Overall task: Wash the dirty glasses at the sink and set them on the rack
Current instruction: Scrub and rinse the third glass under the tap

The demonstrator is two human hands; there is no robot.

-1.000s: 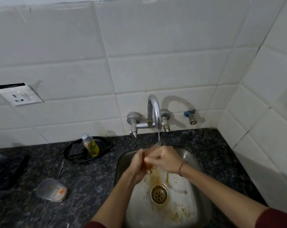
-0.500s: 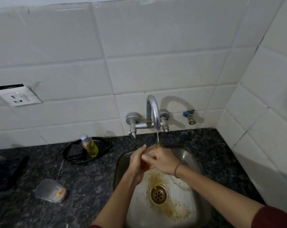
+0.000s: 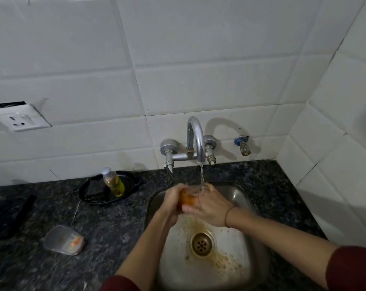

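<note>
A glass [image 3: 188, 197] with orange-brown residue sits between my two hands over the steel sink [image 3: 249, 211]. My left hand [image 3: 170, 203] wraps its left side and my right hand [image 3: 212, 206] covers its right side. Water runs from the curved chrome tap [image 3: 195, 139] onto the glass rim. Most of the glass is hidden by my fingers. A second dirty glass [image 3: 63, 240] lies on its side on the dark counter to the left, orange residue at its bottom. Brown stains spread around the drain [image 3: 202, 244].
A small bottle of yellow-green liquid [image 3: 113, 181] stands on a black oval plate [image 3: 89, 194] left of the sink. A dark object [image 3: 7, 215] lies at the far left. A wall socket [image 3: 20, 119] and a small valve [image 3: 244, 144] sit on the white tiles.
Both hands have lifted the glass a little, up under the water stream. The brown stain in the sink has spread toward the lower right.
</note>
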